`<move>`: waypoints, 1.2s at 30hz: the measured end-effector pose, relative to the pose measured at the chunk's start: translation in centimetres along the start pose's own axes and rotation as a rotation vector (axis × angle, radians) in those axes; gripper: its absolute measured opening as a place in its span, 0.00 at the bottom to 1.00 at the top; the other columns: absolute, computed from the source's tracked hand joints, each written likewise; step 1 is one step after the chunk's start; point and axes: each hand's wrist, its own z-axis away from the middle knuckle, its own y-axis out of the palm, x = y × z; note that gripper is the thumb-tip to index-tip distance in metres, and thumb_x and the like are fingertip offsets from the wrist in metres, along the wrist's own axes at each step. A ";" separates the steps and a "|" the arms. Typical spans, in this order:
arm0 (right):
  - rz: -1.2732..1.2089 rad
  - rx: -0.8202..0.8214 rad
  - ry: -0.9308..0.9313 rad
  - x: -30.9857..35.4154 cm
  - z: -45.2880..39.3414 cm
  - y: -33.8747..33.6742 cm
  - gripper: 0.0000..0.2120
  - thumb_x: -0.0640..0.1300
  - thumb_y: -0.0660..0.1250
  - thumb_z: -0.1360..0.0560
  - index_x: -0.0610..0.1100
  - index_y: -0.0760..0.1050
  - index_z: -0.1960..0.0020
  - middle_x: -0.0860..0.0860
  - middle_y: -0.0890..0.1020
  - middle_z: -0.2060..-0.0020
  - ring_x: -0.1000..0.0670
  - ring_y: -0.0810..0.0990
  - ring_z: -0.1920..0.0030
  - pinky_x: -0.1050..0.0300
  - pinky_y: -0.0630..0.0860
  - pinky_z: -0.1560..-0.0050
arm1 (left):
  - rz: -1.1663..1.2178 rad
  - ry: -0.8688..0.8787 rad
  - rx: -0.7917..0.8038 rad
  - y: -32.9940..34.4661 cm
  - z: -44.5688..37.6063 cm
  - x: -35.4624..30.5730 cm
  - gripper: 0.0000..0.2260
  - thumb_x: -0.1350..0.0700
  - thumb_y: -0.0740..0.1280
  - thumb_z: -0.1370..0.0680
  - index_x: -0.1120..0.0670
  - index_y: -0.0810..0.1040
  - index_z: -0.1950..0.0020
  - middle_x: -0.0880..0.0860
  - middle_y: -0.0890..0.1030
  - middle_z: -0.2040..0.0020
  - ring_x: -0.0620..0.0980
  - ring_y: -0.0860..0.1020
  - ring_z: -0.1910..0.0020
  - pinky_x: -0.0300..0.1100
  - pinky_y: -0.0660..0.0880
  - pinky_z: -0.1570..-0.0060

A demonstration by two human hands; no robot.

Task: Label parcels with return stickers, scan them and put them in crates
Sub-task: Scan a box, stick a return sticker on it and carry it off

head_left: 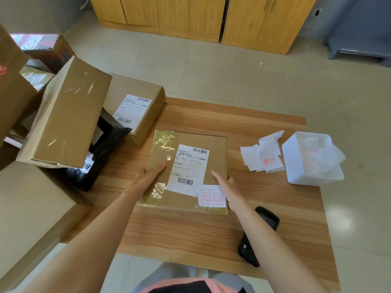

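You are working the step between labelling and scanning: the parcel [188, 170] is lying flat at the bench [275, 218] centre, already wearing its red return sticker [212, 196]. Your left hand [153, 172] is resting flat-fingered on its 9 o'clock edge, your right hand [224, 182] likewise at 3 o'clock; neither is gripping. In my judgement the scanner [259, 235], lying at 5 o'clock from the parcel, is wanted next.

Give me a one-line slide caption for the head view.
Both hands, left hand and right hand, rest flat on a stickered parcel; scanner lies beside it.
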 end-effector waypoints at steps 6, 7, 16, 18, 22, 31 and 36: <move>-0.055 -0.067 0.005 -0.5 -0.1 0.7 0.35 0.56 0.72 0.29 0.41 0.63 0.30 0.47 0.76 0.38 0.45 0.77 0.40 0.46 0.74 0.39 | 0.038 -0.032 0.029 -0.4 -0.1 0.3 0.41 0.34 0.74 0.36 0.56 0.70 0.31 0.51 0.80 0.47 0.54 0.80 0.47 0.53 0.76 0.41; -0.060 -0.070 0.000 -0.6 -0.2 0.7 0.35 0.56 0.72 0.29 0.41 0.63 0.31 0.47 0.76 0.39 0.45 0.77 0.41 0.45 0.75 0.38 | 0.040 -0.040 0.036 -0.5 -0.1 0.3 0.44 0.32 0.74 0.40 0.55 0.70 0.31 0.52 0.80 0.46 0.54 0.80 0.48 0.54 0.76 0.42; -0.013 -0.039 -0.029 -0.5 0.4 0.5 0.25 0.52 0.73 0.28 0.43 0.66 0.40 0.49 0.79 0.52 0.51 0.81 0.56 0.56 0.78 0.60 | 0.077 -0.034 0.035 -0.4 -0.3 0.6 0.41 0.35 0.75 0.36 0.55 0.69 0.31 0.53 0.81 0.45 0.54 0.80 0.48 0.51 0.77 0.43; 0.011 -0.019 -0.035 -0.6 0.5 0.2 0.25 0.51 0.74 0.29 0.43 0.66 0.40 0.49 0.79 0.54 0.51 0.81 0.57 0.55 0.80 0.59 | 0.076 -0.029 0.029 -0.3 -0.1 0.6 0.38 0.37 0.74 0.34 0.56 0.70 0.31 0.53 0.81 0.45 0.53 0.80 0.48 0.49 0.77 0.45; -0.004 -0.002 -0.053 -0.6 0.6 -0.3 0.30 0.52 0.76 0.31 0.43 0.66 0.37 0.47 0.80 0.48 0.49 0.83 0.54 0.55 0.80 0.59 | 0.088 -0.016 0.048 -0.1 0.3 0.5 0.46 0.33 0.75 0.41 0.56 0.70 0.31 0.53 0.81 0.45 0.54 0.80 0.48 0.52 0.76 0.42; 0.031 0.036 -0.121 0.8 1.6 -1.6 0.34 0.53 0.76 0.32 0.42 0.66 0.33 0.47 0.81 0.47 0.49 0.84 0.52 0.52 0.81 0.53 | 0.092 -0.004 -0.024 0.6 1.4 -0.1 0.40 0.35 0.73 0.34 0.55 0.67 0.29 0.54 0.78 0.42 0.55 0.78 0.45 0.51 0.75 0.42; 0.074 0.061 -0.159 2.0 2.1 -2.3 0.29 0.53 0.76 0.32 0.44 0.68 0.37 0.49 0.82 0.51 0.51 0.84 0.57 0.55 0.81 0.58 | 0.167 0.021 -0.079 1.3 3.1 -0.4 0.36 0.39 0.73 0.31 0.59 0.67 0.32 0.53 0.78 0.47 0.52 0.78 0.51 0.43 0.75 0.56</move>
